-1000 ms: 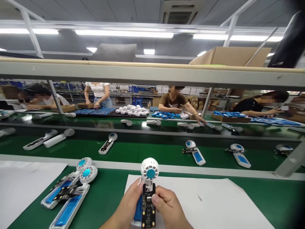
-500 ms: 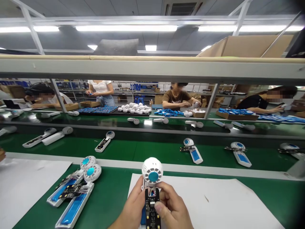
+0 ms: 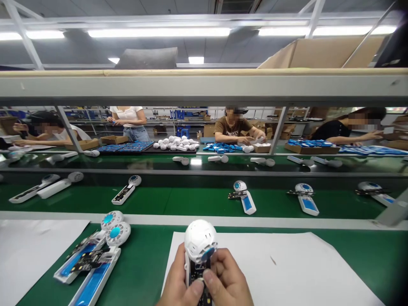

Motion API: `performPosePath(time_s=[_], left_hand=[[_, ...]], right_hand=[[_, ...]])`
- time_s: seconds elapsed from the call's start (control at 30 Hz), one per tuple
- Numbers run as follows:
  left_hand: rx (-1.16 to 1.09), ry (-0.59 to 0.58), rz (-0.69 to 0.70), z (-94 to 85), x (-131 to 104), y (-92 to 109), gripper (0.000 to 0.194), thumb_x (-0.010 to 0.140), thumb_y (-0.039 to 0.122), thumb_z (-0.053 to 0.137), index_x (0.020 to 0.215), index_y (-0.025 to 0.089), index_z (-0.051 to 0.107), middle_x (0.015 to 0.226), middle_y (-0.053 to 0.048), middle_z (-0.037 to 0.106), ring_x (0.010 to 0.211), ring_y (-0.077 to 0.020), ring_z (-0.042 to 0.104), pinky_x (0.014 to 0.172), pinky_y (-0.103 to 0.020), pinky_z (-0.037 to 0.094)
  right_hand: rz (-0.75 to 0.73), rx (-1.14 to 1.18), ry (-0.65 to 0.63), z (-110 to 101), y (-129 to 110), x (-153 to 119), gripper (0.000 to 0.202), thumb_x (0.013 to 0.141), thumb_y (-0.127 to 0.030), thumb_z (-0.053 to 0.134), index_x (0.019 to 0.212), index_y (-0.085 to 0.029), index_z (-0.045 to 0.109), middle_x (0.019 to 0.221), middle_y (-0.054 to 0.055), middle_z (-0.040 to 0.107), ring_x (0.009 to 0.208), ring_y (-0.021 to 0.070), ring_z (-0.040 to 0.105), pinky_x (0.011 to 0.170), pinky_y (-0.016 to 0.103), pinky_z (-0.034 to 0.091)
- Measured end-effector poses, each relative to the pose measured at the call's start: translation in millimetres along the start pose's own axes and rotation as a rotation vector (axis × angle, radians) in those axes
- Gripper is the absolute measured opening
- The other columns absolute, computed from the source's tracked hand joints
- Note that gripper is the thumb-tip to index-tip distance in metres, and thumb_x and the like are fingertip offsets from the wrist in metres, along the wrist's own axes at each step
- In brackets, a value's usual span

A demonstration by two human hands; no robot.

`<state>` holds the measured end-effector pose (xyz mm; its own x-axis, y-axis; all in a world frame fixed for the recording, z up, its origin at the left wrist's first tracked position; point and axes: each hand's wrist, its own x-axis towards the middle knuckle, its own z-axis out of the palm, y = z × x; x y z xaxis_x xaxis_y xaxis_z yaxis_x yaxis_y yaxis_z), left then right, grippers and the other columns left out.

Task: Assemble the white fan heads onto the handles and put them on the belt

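Both hands hold a small handheld fan (image 3: 199,240) with a round white head and a blue disc, upright in front of me. My left hand (image 3: 178,278) is wrapped around the left side of its handle, thumb on the front. My right hand (image 3: 230,278) grips the other side, its thumb pressing on the black circuit board (image 3: 195,272) in the handle. The lower handle is hidden by the hands and the frame edge. To the left, two similar open fans (image 3: 95,280) overlap, their boards lying across blue-filled handle shells.
White paper sheets (image 3: 274,272) cover parts of the green bench. Beyond a pale rail, a green conveyor (image 3: 185,199) carries several part-built fans (image 3: 247,199). A metal shelf beam (image 3: 204,87) spans overhead. Several co-workers sit or stand across the line among white fan parts and blue pieces.
The fan's head has tipped forward, so more of its white top shows. My left thumb has come onto the board beside my right thumb. Fans on the near conveyor appear farther left.
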<state>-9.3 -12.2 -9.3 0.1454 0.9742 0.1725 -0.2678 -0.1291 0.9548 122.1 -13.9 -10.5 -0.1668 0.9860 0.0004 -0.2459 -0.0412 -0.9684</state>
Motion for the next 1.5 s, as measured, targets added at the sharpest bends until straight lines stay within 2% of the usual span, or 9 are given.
performPosePath(time_s=[0.1,0.2,0.4,0.53,0.8,0.9,1.1,1.3,1.5], left_hand=[[0.150,0.085,-0.004,-1.4,-1,2,0.078,0.074,0.069,0.068,0.130,0.018,0.053,0.121,-0.013,0.063,0.109,-0.0329,0.060,0.097,-0.038,0.047],[0.153,0.063,-0.011,-4.0,-1,4,0.076,0.076,0.068,0.066,0.132,0.018,0.054,0.124,-0.013,0.063,0.111,-0.0334,0.059,0.098,-0.038,0.047],[0.108,-0.014,-0.006,-8.9,-2,3,0.079,0.076,0.068,0.067,0.135,0.017,0.055,0.129,-0.013,0.061,0.119,-0.0373,0.055,0.103,-0.042,0.046],[0.195,0.074,0.019,-9.6,-3,0,0.069,0.081,0.062,0.065,0.134,0.018,0.059,0.135,-0.011,0.059,0.129,-0.0361,0.049,0.110,-0.037,0.040],[0.260,0.009,0.187,-7.5,1,-3,0.059,0.090,0.059,0.055,0.132,0.018,0.052,0.124,-0.010,0.065,0.106,-0.0244,0.063,0.094,-0.030,0.047],[0.258,0.019,0.171,-6.8,2,-3,0.063,0.087,0.063,0.057,0.132,0.019,0.053,0.122,-0.010,0.065,0.103,-0.0248,0.063,0.091,-0.031,0.048],[0.249,0.137,0.123,-1.8,-1,2,0.065,0.082,0.065,0.062,0.129,0.020,0.060,0.120,-0.010,0.067,0.109,-0.0284,0.061,0.096,-0.032,0.047],[0.236,0.219,0.076,2.1,-1,4,0.064,0.078,0.066,0.066,0.121,0.018,0.061,0.113,-0.011,0.069,0.100,-0.0274,0.064,0.084,-0.030,0.052],[0.050,0.072,-0.059,4.5,1,11,0.078,0.069,0.069,0.073,0.126,0.019,0.054,0.100,-0.011,0.072,0.078,-0.0251,0.070,0.067,-0.030,0.055]], right_hand=[[0.089,0.080,-0.130,-7,2,11,0.060,0.066,-0.067,0.076,0.085,-0.015,0.054,0.080,0.003,0.056,0.076,0.0107,0.052,0.073,0.021,0.042],[0.092,0.119,-0.218,-12,3,20,0.057,0.066,-0.060,0.080,0.087,-0.015,0.052,0.078,0.001,0.052,0.075,0.0095,0.049,0.074,0.022,0.041],[-0.006,0.043,-0.116,-12,10,16,0.051,0.073,-0.057,0.075,0.097,-0.017,0.056,0.081,0.002,0.053,0.074,0.0100,0.048,0.079,0.025,0.044],[-0.067,-0.057,-0.048,-13,15,14,0.050,0.078,-0.058,0.069,0.105,-0.017,0.059,0.082,0.004,0.055,0.079,0.0134,0.051,0.081,0.026,0.045],[-0.114,-0.216,0.095,-9,3,5,0.048,0.080,-0.061,0.064,0.088,-0.013,0.061,0.079,0.003,0.056,0.073,0.0101,0.047,0.069,0.020,0.039],[-0.063,-0.201,0.048,-11,5,7,0.051,0.080,-0.062,0.063,0.092,-0.012,0.063,0.083,0.004,0.058,0.076,0.0109,0.049,0.071,0.021,0.039],[-0.038,-0.083,-0.048,-13,15,15,0.054,0.079,-0.065,0.065,0.094,-0.013,0.060,0.085,0.004,0.054,0.079,0.0103,0.047,0.074,0.021,0.041],[-0.007,0.045,-0.022,-7,18,16,0.057,0.075,-0.066,0.069,0.084,-0.013,0.051,0.071,-0.003,0.043,0.058,0.0024,0.034,0.055,0.016,0.030],[0.048,0.191,-0.193,-9,7,20,0.057,0.075,-0.064,0.071,0.079,-0.015,0.042,0.063,-0.006,0.040,0.049,0.0007,0.034,0.048,0.015,0.026]])
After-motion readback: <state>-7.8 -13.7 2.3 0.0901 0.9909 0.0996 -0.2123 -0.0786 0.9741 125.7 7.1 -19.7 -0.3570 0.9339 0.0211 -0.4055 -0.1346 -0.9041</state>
